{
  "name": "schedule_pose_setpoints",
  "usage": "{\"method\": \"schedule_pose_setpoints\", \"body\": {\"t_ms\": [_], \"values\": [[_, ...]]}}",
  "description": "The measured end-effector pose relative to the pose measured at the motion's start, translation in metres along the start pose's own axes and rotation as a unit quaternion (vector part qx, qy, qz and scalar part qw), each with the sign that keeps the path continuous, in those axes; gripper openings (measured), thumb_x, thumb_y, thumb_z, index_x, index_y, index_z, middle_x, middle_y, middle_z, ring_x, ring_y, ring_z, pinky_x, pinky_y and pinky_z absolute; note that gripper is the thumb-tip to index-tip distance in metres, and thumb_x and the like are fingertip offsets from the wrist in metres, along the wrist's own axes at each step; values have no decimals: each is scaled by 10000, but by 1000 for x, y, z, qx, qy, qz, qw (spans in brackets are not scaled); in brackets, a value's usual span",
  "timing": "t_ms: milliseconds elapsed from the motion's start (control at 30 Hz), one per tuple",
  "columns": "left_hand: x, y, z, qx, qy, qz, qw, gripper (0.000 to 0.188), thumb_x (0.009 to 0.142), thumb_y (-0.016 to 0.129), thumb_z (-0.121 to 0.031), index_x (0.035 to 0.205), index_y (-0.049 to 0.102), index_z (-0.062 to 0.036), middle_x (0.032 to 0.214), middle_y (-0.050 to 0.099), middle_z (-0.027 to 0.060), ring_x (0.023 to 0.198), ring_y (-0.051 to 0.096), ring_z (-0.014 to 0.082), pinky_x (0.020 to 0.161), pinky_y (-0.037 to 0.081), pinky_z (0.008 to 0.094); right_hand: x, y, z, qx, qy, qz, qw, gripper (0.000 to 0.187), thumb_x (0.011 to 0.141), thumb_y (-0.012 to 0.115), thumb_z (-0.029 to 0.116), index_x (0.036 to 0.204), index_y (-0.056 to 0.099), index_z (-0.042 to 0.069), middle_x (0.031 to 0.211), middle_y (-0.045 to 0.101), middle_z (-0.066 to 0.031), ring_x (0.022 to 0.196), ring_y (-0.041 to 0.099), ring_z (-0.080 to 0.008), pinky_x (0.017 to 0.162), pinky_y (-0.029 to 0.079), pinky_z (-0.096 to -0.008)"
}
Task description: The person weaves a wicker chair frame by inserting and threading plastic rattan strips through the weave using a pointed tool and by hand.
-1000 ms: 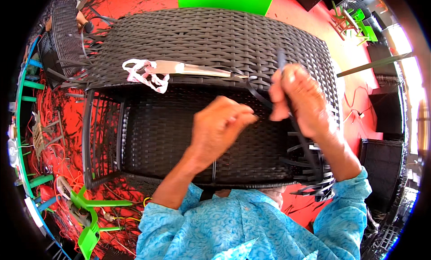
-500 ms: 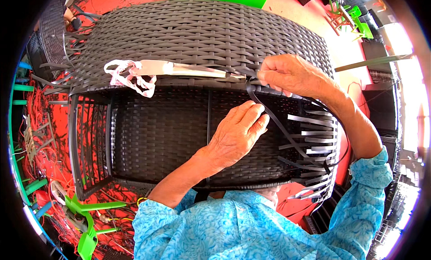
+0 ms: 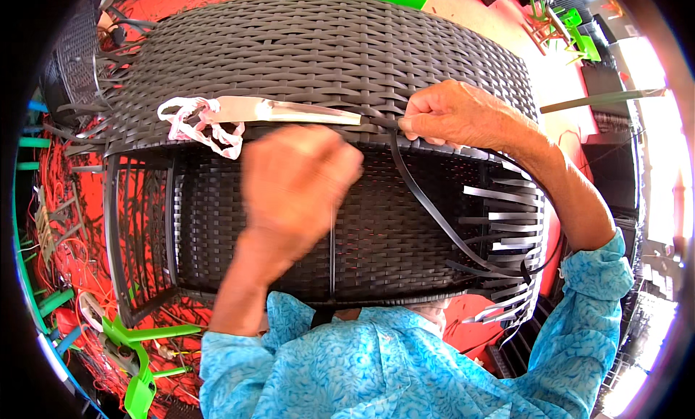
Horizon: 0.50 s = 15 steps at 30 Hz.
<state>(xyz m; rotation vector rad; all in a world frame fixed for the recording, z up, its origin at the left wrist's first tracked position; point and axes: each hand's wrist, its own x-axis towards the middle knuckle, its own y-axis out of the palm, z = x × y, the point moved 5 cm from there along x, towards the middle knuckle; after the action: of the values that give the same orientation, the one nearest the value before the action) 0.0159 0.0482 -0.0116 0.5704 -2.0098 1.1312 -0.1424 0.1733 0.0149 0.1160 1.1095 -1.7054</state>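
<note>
A large dark woven wicker piece (image 3: 318, 49) fills the middle, its frame edge running across in front of me. Along that edge lie scissors (image 3: 289, 111), their handles wrapped in pinkish cloth and the blades pointing right. Just past the blade tip, my right hand (image 3: 460, 118) is closed, thumb and fingers pinching a flat black strip at the weave. A length of black strip (image 3: 427, 198) hangs down from there in a curve toward the right side. My left hand (image 3: 300, 176), smeared by motion, is just below the scissors; its fingers cannot be made out.
Several loose strip ends (image 3: 510, 238) stick out at the right side of the wicker piece. A bright green plastic piece (image 3: 141, 346) lies at the lower left on the red floor (image 3: 79, 274), among scattered strips. Bare frame bars (image 3: 141, 231) stand at the left.
My left hand has moved left, away from the hanging strip to below the scissors. My right hand has shifted slightly left and up, still pinching. The scissors appear a little farther left.
</note>
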Motion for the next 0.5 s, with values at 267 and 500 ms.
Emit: {"method": "schedule_pose_setpoints", "body": {"t_ms": [267,500], "values": [[9,-58,114,79,-158,152,973,224,882,587,-179,996,642,5,853,558,73,816,521,159,732,423,274,0,1,-1,27,-1,-49,998,268,833,629,276,727,561,40,553,511,12,465,444,-55,417,340,-221],[5,-47,118,-84,-299,144,940,152,858,629,-146,899,639,0,799,515,16,720,498,91,664,403,231,4,6,5,27,-21,-76,997,247,843,628,255,750,544,42,558,507,10,468,449,-57,415,346,-226]]}}
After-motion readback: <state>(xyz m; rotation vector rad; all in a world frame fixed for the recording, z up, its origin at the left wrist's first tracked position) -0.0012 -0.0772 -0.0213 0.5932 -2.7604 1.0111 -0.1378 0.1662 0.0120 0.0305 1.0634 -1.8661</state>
